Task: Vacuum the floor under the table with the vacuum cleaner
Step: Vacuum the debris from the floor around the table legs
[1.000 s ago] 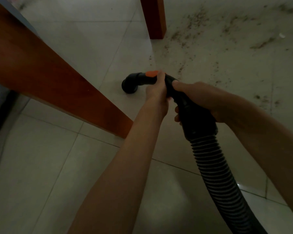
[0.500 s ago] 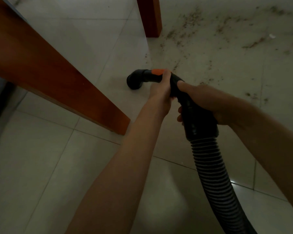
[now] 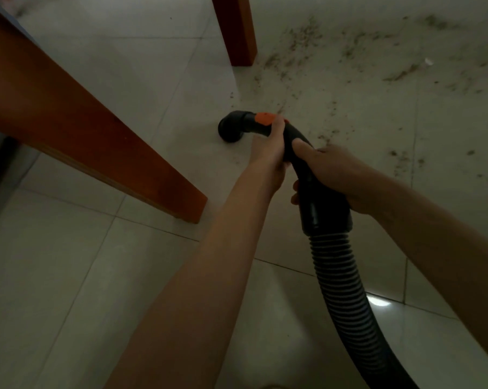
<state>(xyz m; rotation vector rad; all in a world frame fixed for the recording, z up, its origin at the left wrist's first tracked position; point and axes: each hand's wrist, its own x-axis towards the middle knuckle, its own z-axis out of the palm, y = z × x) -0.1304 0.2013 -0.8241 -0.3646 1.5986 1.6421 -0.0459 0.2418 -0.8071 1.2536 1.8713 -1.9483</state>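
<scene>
A: Head view, change since a second ago?
B: The nozzle (image 3: 231, 130) sits slightly further right, closer to the debris (image 3: 324, 136); both grips are unchanged.

A: Hand pose?
B: The left hand (image 3: 268, 153) wraps the black vacuum handle (image 3: 293, 147) just behind its orange button (image 3: 264, 118), fingers curled under. The right hand (image 3: 332, 175) grips lower, round the thick collar (image 3: 325, 211) where the ribbed hose (image 3: 346, 293) begins. Both forearms are extended forward.

A: Where is the nozzle?
B: Mouth down at the tiled floor (image 3: 68, 276), between two table legs.

A: Surroundings?
B: The near table leg (image 3: 97, 147) slants across the left; the far table leg (image 3: 235, 32) stands beyond. Dirt lies scattered to the right.
</scene>
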